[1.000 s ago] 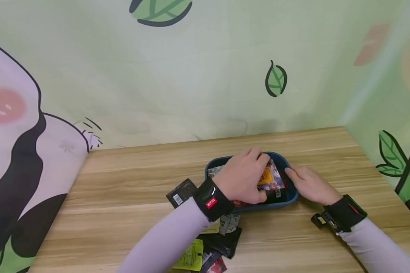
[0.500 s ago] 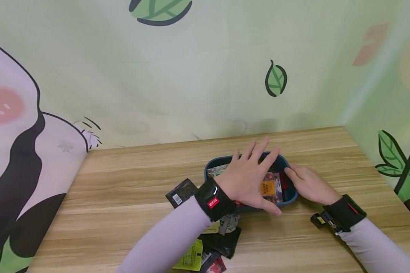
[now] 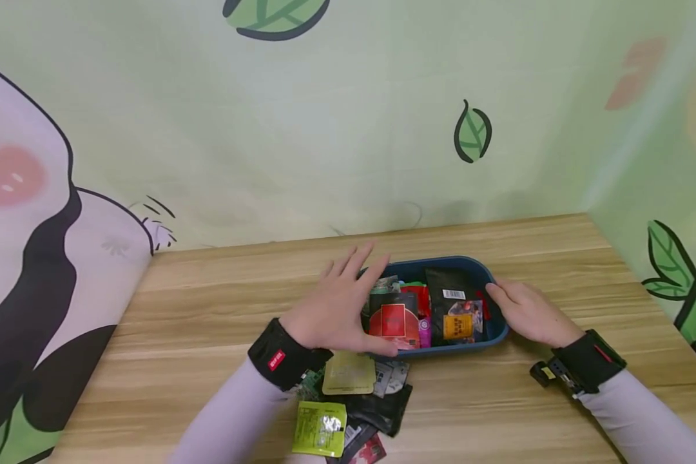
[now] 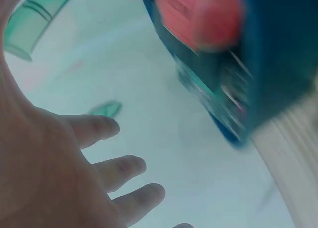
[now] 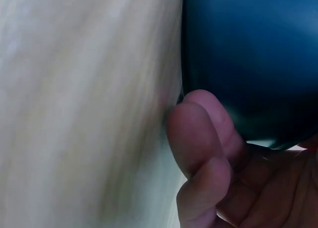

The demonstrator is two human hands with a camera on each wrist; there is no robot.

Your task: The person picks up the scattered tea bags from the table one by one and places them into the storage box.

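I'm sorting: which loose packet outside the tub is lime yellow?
The lime packet, left of the loose red packet; only it is bright yellow, the gold packet being paler.

Blue bin (image 3: 495,330) — upright, packets (image 3: 441,309) inside

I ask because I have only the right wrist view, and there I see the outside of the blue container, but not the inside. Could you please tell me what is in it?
Observer: Several packets lie inside the blue container, a large black packet among them.
Operator: Thank you. The left hand is also not in my picture. Does it hold a packet?
Observer: No, the left hand holds nothing; its fingers are spread at the container's left end, as the head view shows.
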